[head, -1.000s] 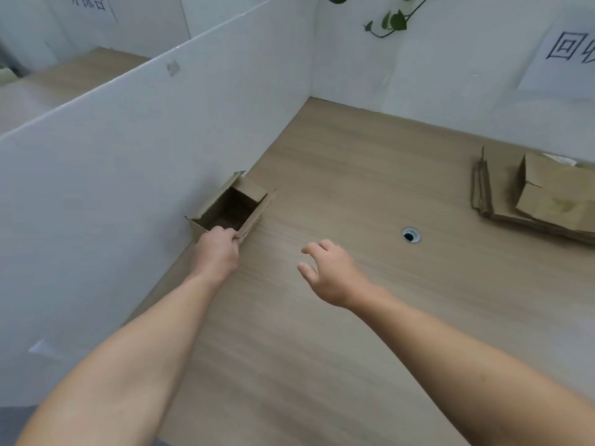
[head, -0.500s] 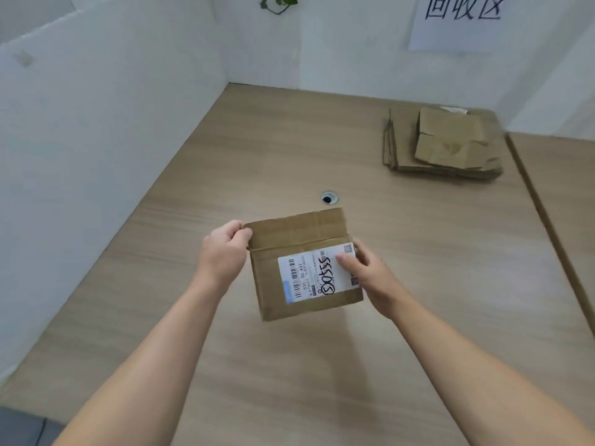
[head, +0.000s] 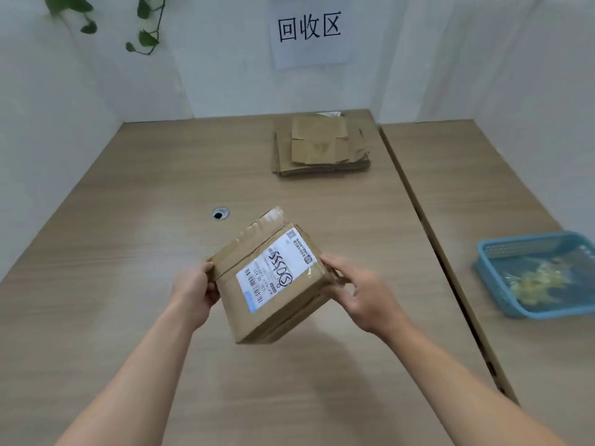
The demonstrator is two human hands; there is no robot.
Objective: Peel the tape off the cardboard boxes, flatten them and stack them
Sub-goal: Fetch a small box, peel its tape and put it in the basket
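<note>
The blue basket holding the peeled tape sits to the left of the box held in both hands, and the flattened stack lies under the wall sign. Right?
Not quite: the head view shows the blue basket to the right of the box.

The small print on the box's shipping label [head: 276,274] is too blurred to read. At the counter's right edge the blue basket [head: 492,278] is cut off by the frame, its pale yellowish contents [head: 541,283] too indistinct to identify.

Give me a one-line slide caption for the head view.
Both hands, left hand and right hand, hold a taped, labelled cardboard box above the table.
</note>
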